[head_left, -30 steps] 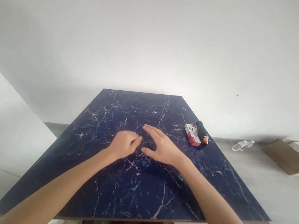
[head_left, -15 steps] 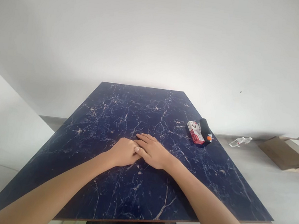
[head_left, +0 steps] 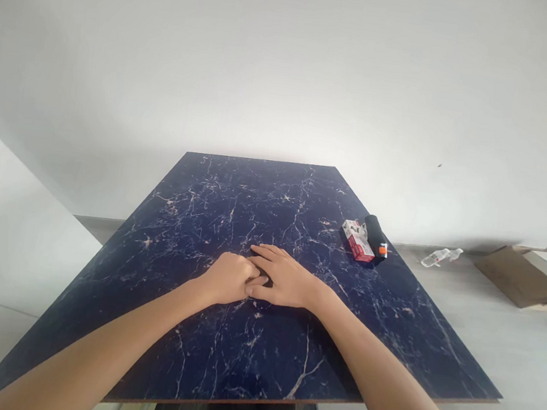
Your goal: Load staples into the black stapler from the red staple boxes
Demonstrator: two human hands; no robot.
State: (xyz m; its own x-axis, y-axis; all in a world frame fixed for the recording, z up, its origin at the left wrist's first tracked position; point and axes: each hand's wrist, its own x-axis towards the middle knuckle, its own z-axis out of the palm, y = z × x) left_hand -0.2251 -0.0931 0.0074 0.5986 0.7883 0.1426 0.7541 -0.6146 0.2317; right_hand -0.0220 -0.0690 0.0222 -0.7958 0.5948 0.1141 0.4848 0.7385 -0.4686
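On the dark blue marbled table (head_left: 233,206), my two hands meet near the middle. My left hand (head_left: 228,280) is closed, its fingers curled with the knuckles up, and what lies inside them, if anything, is hidden. My right hand (head_left: 288,279) rests beside it, palm down with the fingers stretched out and lying against the left hand's fingers. Its thumb reaches toward the left hand's fingertips. A dark gap shows between the two hands; I cannot tell whether it is table or a small thing.
At the table's right edge lie a red and white box (head_left: 358,240) and a black cylinder with an orange patch (head_left: 375,237). On the floor to the right are clear plastic bottles (head_left: 441,256) and an open cardboard box (head_left: 521,274). A white wall (head_left: 272,63) stands behind the table.
My right thumb has moved down and away from the left hand's knuckles, opening a gap between the hands. Otherwise both hands stay in nearly the same place.
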